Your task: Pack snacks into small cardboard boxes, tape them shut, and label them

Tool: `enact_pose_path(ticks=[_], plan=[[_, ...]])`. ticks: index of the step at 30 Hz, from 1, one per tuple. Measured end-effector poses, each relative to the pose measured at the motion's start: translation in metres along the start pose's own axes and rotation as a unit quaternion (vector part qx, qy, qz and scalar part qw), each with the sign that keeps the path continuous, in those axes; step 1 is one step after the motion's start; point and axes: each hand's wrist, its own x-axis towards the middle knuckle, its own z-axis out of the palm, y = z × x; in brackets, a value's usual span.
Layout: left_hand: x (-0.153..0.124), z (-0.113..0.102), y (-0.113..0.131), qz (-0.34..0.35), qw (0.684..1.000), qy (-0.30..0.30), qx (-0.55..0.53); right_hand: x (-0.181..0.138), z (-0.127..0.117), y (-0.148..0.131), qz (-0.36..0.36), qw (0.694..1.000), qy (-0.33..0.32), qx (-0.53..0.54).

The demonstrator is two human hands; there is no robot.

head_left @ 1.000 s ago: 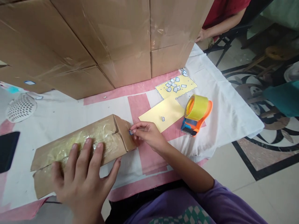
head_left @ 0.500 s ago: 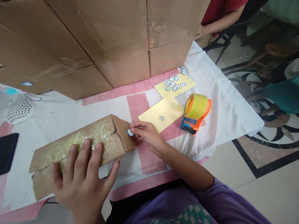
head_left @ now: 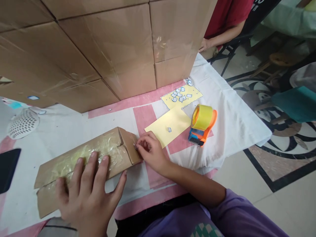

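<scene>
A long cardboard box (head_left: 95, 149) with clear tape over its top seam lies on the cloth in front of me. My left hand (head_left: 86, 187) rests on its top with the fingers spread, the thumb along the near edge. Up against the box's right end face (head_left: 128, 144), my right hand (head_left: 151, 151) is closed in a pinch. Only a sliver of the small blue-edged white label (head_left: 135, 145) shows at its fingertips; the rest is hidden. Just beyond that hand is a yellow sheet (head_left: 176, 123) with one small label (head_left: 169, 129) on it.
A wall of stacked cartons (head_left: 108, 52) stands behind. Several labels lie on a patterned yellow sheet (head_left: 195, 97). A tape dispenser (head_left: 203, 123) stands at the right, a dark flat device (head_left: 8, 169) and a white perforated object (head_left: 24, 124) at the left. Another person's arm (head_left: 222, 38) shows beyond.
My right hand has turned and brought the label close against the box's end, so less of it shows. The left hand stays on the box. The view has shifted slightly.
</scene>
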Motion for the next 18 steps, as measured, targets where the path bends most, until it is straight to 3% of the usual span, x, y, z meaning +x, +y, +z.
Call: enact_pose_path(ticks=[5, 8, 14, 18], plan=[[-0.001, 0.0, -0.005, -0.003, 1.0, -0.01, 0.009, -0.019, -0.005, -0.006, -0.068, 0.993, -0.086, -0.046], [-0.003, 0.0, -0.012, 0.009, 1.0, -0.017, 0.007, -0.033, -0.007, -0.008, -0.07, 0.984, -0.149, -0.074], [-0.004, 0.0, -0.016, 0.016, 1.0, -0.004, 0.003, -0.049, 0.0, -0.001, -0.037, 0.995, -0.092, -0.024], [-0.005, 0.0, -0.022, 0.024, 1.0, -0.008, 0.013, -0.044, 0.001, -0.003, -0.032, 0.991, -0.124, -0.034]])
